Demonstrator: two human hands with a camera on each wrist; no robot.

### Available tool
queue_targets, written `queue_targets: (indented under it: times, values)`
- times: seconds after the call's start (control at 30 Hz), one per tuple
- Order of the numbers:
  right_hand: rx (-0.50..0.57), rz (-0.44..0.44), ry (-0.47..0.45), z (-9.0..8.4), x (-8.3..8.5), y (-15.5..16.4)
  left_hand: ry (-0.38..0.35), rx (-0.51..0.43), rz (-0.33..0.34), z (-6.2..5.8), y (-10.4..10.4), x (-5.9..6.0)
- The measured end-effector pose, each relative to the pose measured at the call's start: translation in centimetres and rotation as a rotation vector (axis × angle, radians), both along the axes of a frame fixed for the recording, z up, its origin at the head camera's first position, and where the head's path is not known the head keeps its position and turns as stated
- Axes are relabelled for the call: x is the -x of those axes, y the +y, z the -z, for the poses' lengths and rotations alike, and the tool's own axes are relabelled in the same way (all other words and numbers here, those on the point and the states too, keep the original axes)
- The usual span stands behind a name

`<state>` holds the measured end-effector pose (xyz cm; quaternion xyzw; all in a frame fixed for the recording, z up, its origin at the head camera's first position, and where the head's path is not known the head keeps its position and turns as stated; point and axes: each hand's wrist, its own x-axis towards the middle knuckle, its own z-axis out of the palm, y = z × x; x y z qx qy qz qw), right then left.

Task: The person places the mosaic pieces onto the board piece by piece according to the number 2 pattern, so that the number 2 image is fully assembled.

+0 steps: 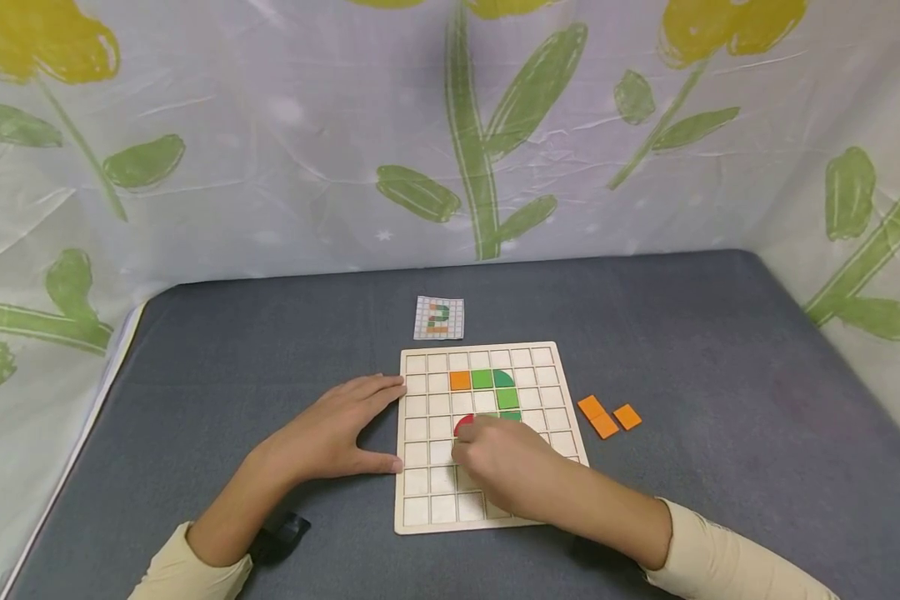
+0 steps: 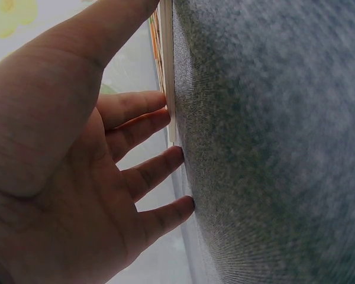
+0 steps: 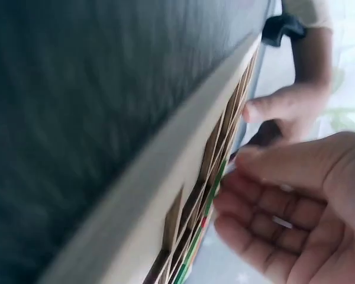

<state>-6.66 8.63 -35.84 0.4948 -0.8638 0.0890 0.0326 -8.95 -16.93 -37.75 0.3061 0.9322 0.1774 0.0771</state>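
A wooden grid board [image 1: 417, 507] lies on the dark table. Set in it are an orange square [image 1: 460, 381], green squares [image 1: 482, 379], a dark green quarter-round tile [image 1: 503, 378] and a red rounded tile [image 1: 463, 422]. My right hand [image 1: 506, 467] reaches over the board with fingers curled just below the red tile. In the right wrist view, its thumb and fingers meet at a thin green tile [image 3: 217, 184], partly hidden. My left hand [image 1: 337, 429] is spread at the board's left edge; thumb and fingertips touch it, as the left wrist view shows the fingers [image 2: 143, 139] fairly straight.
A small pattern card [image 1: 439, 318] with a coloured figure lies beyond the board. Several loose orange squares [image 1: 602, 423] lie right of the board. A black object [image 1: 280, 537] sits by the left wrist. Flower-printed cloth [image 1: 307, 167] hangs around the table.
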Motion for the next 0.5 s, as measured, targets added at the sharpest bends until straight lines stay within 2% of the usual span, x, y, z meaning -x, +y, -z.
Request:
queue_targets:
  times: [0.07, 0.13, 0.23, 0.33, 0.5]
  values:
    - [0.017, -0.046, -0.032, -0.1, -0.4, 0.4, -0.006, 0.0, -0.005, -0.1, 0.0, 0.0]
    - [0.049, -0.102, -0.113, -0.4, -0.4, 1.0, -0.01, 0.009, -0.011, -0.1, 0.1, 0.0]
    - [0.092, -0.13, -0.24, -0.7, 0.0, 2.4, -0.012, 0.019, -0.015, -0.1, 0.2, 0.1]
    - [0.113, -0.044, -0.303, -1.0, 0.9, 4.5, -0.009, 0.024, -0.01, 0.0, 0.3, 0.2]
    - [0.013, 0.225, -0.208, -1.5, 3.0, 8.0, -0.005, 0.018, -0.003, 0.1, 0.3, 0.1]
